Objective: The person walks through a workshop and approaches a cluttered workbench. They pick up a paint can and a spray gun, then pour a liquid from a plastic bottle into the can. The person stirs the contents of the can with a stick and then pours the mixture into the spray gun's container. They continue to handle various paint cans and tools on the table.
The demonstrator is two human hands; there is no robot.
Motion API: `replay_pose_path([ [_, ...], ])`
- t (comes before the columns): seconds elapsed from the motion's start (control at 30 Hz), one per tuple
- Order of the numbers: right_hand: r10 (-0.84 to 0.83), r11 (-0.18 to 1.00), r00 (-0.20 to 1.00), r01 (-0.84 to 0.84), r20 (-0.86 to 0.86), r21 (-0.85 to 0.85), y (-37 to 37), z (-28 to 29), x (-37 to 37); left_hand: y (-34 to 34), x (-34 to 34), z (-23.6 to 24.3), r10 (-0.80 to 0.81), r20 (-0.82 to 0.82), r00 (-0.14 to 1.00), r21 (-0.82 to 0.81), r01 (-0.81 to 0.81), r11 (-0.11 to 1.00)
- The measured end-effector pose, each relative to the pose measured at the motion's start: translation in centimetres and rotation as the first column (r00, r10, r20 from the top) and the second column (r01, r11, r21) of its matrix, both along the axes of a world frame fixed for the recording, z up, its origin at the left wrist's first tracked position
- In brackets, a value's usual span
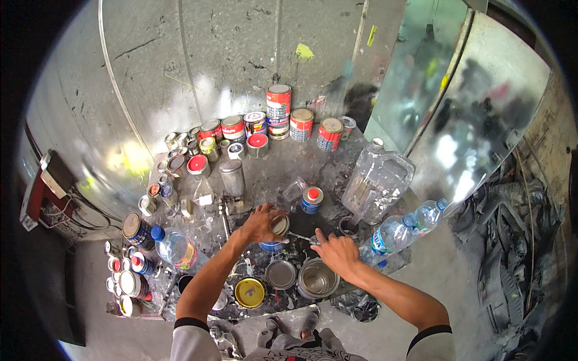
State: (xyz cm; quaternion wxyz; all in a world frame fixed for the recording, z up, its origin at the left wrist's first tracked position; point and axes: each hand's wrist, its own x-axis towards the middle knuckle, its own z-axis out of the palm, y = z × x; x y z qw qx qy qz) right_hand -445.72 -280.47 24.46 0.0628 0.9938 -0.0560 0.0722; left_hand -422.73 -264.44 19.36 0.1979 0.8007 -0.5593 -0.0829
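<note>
Two hands at a small blue tin on a paint-spattered counter.

Left hand (260, 224): fingers curled over the top of the small blue round metal tin (276, 231), gripping its lid from above. Right hand (336, 251): just right of the tin, fingers bent, pressing a thin metal tool (299, 236) toward the tin's rim; how tightly it grips cannot be told. Just below the tin: a loose round grey lid (280, 274), an open empty steel can (318, 280), a yellow-lined lid (249, 292). Above right of the tin: a small blue can with a red cap (312, 199). Well right of it: a large clear plastic jug (377, 182) on the grey counter (283, 162).
</note>
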Motion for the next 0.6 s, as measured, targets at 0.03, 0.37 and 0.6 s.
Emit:
replay_pose_path([
  [0.03,-0.009,0.997,1.000,0.009,-0.001,0.074,0.0,0.0,0.1,0.1,-0.3,-0.3,0.042,0.015,0.999,-0.020,-0.042,0.999],
  [0.37,-0.122,0.768,0.992,0.102,-0.013,0.632,-1.1,-1.5,-0.4,0.3,-0.9,-0.7,0.089,0.013,0.996,-0.108,-0.087,0.990],
  [0.6,0.001,1.000,0.999,0.000,0.047,-0.015,-1.3,-1.5,1.2,-0.6,0.7,-1.8,0.038,-0.058,0.998,-0.152,-0.047,0.987],
])
